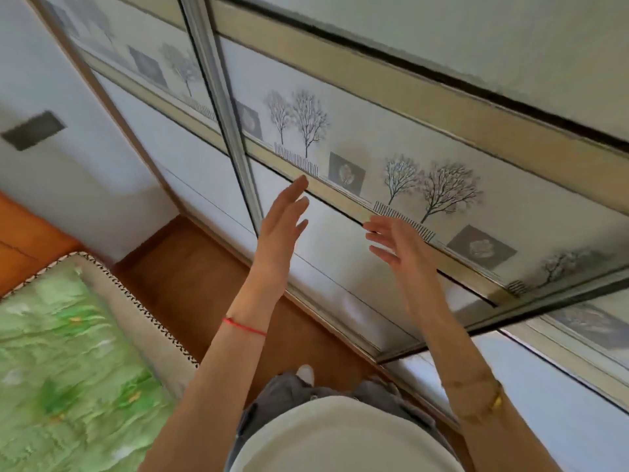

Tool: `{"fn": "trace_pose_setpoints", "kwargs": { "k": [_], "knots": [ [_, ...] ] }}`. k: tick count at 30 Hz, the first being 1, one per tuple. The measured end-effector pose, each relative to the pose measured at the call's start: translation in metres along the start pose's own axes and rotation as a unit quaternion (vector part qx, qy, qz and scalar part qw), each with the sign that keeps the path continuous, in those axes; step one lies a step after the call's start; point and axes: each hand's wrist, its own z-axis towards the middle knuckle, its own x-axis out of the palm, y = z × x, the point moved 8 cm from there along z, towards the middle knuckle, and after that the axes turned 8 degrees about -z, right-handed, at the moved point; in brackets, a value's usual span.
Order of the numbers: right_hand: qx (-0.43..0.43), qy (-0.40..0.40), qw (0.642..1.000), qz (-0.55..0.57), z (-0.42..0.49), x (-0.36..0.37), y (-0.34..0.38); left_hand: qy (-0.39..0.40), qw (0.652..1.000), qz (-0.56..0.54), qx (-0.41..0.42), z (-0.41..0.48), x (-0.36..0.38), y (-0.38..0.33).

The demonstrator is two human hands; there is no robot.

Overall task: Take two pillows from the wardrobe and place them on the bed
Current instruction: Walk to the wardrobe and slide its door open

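Wardrobe not yet opened; no pillows in view.

Both the left hand (282,219) and right hand (396,245) are raised empty, fingers spread, before the shut sliding door (340,240) of the wardrobe (442,107). Nothing has been placed on the bed (68,352); every step remains.

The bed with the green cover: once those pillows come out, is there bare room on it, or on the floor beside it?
The green cover of the bed shows nothing lying on it. A bare strip of wooden floor runs between the bed's edge and the wardrobe doors. Nearer the person it narrows. Left hand and right hand are open before the shut doors.
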Motion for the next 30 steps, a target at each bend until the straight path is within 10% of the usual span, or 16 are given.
{"fn": "trace_pose_setpoints", "kwargs": {
  "k": [7, 13, 30],
  "knots": [
    [-0.027, -0.176, 0.984, -0.028, -0.020, -0.027, 0.005, 0.160, 0.982, 0.102, -0.018, 0.016, 0.065, 0.011],
    [-0.030, -0.297, 0.954, -0.027, -0.049, -0.065, 0.005, 0.327, 0.864, 0.294, 0.245, -0.020, 0.142, 0.009],
    [-0.131, -0.366, 0.880, -0.274, -0.064, -0.103, 0.038, 0.258, 0.710, 0.527, 0.390, -0.013, 0.196, 0.037]
  ]
}}
